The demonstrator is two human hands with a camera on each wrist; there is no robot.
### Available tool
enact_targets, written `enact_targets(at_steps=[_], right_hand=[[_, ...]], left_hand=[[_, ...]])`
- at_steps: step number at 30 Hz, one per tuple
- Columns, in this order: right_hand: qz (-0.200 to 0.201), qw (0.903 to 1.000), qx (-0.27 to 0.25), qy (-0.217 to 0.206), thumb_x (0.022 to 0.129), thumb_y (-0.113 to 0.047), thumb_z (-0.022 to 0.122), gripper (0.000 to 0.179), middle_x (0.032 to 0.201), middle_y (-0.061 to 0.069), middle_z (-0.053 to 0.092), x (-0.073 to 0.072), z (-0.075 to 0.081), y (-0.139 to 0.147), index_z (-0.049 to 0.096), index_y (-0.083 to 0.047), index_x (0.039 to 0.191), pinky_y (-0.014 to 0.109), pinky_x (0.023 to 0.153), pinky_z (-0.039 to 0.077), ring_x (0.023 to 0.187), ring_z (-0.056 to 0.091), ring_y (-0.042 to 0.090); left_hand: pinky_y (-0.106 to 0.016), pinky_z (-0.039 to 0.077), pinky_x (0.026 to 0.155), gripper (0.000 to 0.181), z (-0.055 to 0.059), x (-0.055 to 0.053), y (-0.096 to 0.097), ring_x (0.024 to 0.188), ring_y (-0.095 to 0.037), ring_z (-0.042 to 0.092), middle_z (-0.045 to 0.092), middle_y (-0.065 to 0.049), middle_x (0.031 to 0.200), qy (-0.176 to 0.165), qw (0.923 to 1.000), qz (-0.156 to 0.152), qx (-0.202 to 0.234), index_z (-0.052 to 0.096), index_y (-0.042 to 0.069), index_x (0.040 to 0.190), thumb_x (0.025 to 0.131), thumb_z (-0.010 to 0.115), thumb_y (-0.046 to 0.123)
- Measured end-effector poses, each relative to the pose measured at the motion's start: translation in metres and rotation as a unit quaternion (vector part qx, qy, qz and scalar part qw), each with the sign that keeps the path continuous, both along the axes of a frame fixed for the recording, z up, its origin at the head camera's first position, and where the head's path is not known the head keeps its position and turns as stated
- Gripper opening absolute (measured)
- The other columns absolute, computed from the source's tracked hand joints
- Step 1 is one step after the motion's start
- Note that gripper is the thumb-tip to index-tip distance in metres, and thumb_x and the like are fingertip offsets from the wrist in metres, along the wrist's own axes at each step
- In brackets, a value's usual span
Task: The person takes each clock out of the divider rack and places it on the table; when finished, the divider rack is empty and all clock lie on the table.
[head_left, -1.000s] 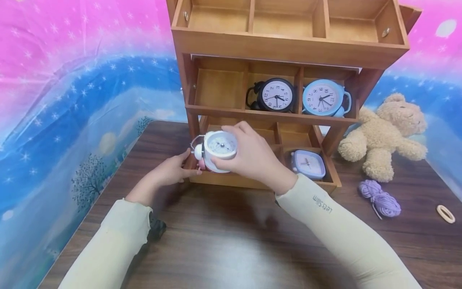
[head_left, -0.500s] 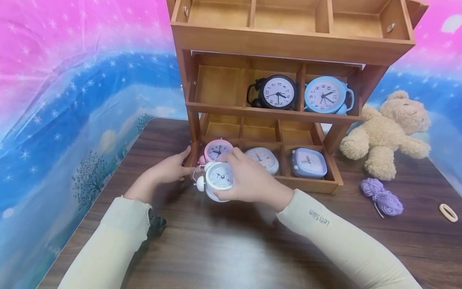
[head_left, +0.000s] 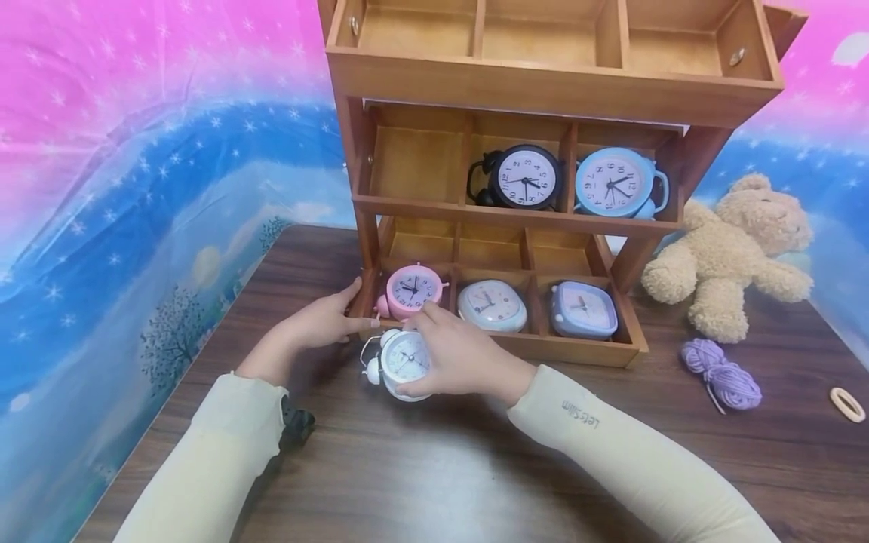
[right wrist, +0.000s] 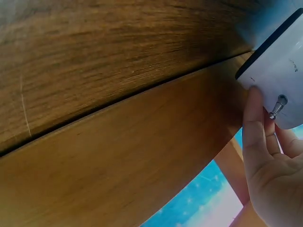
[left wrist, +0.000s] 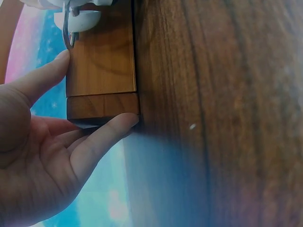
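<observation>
In the head view my right hand (head_left: pixel 465 354) holds a white twin-bell alarm clock (head_left: pixel 409 363) by its side, just in front of the wooden shelf's (head_left: pixel 577 348) lowest tier. The dial faces up and the bells point left. In the right wrist view, fingertips press the clock's white casing (right wrist: pixel 274 71), which has a small metal foot. My left hand (head_left: pixel 315 324) grips the shelf's lower left corner, thumb on the front board and fingers along the side. Behind the white clock, a pink alarm clock (head_left: pixel 414 290) lies in the lower left compartment.
A pale clock (head_left: pixel 492 305) and a lavender clock (head_left: pixel 585 311) fill the other lower compartments. Above them sit a black alarm clock (head_left: pixel 526 179) and a light blue one (head_left: pixel 614 183). To the right are a teddy bear (head_left: pixel 726 260), purple yarn (head_left: pixel 723 375) and a beige ring (head_left: pixel 847 405).
My right hand has brought the white alarm clock down and towards me, from over the lower left compartment to in front of the shelf, uncovering the pink clock. The left hand stays at the corner.
</observation>
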State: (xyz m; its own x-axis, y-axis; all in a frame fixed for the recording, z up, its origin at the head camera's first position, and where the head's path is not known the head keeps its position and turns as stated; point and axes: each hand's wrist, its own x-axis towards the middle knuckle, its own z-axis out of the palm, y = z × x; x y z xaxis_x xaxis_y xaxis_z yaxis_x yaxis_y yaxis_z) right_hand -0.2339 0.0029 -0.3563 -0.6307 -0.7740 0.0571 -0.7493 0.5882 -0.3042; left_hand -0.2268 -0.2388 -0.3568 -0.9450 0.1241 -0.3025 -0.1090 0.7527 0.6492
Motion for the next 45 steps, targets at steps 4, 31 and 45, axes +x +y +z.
enact_targets(at_steps=[4,31,45], right_hand=[[-0.006,0.9999,0.0,0.014,0.069,-0.069,0.077,0.089,0.127,0.005,0.054,0.002,-0.003,-0.002,0.053,-0.011,0.133,0.038,0.096,0.051,0.111,0.055,0.017],[-0.022,0.9967,0.015,0.077,0.078,-0.066,0.071,0.084,0.132,0.008,0.055,0.014,-0.011,-0.006,0.056,-0.009,0.137,0.04,0.087,0.055,0.113,0.057,0.02],[-0.013,0.997,-0.003,0.076,0.08,-0.07,0.067,0.082,0.135,0.005,0.052,0.009,0.0,0.004,0.053,-0.018,0.143,0.043,0.101,0.048,0.121,0.051,0.021]], left_hand=[[-0.055,0.042,0.106,0.094,-0.001,0.0,0.0,0.102,-0.033,0.066,0.032,-0.031,0.153,0.002,1.0,-0.003,0.002,0.002,0.005,0.159,0.097,0.063,0.041],[-0.058,0.039,0.107,0.095,-0.001,0.002,0.0,0.115,-0.04,0.061,0.026,-0.03,0.156,-0.001,0.9999,-0.001,0.013,-0.001,0.007,0.159,0.097,0.062,0.042],[-0.058,0.039,0.107,0.098,-0.001,0.003,0.002,0.119,-0.041,0.058,0.027,-0.03,0.155,0.004,0.9997,0.0,0.023,0.0,0.006,0.159,0.095,0.063,0.045]])
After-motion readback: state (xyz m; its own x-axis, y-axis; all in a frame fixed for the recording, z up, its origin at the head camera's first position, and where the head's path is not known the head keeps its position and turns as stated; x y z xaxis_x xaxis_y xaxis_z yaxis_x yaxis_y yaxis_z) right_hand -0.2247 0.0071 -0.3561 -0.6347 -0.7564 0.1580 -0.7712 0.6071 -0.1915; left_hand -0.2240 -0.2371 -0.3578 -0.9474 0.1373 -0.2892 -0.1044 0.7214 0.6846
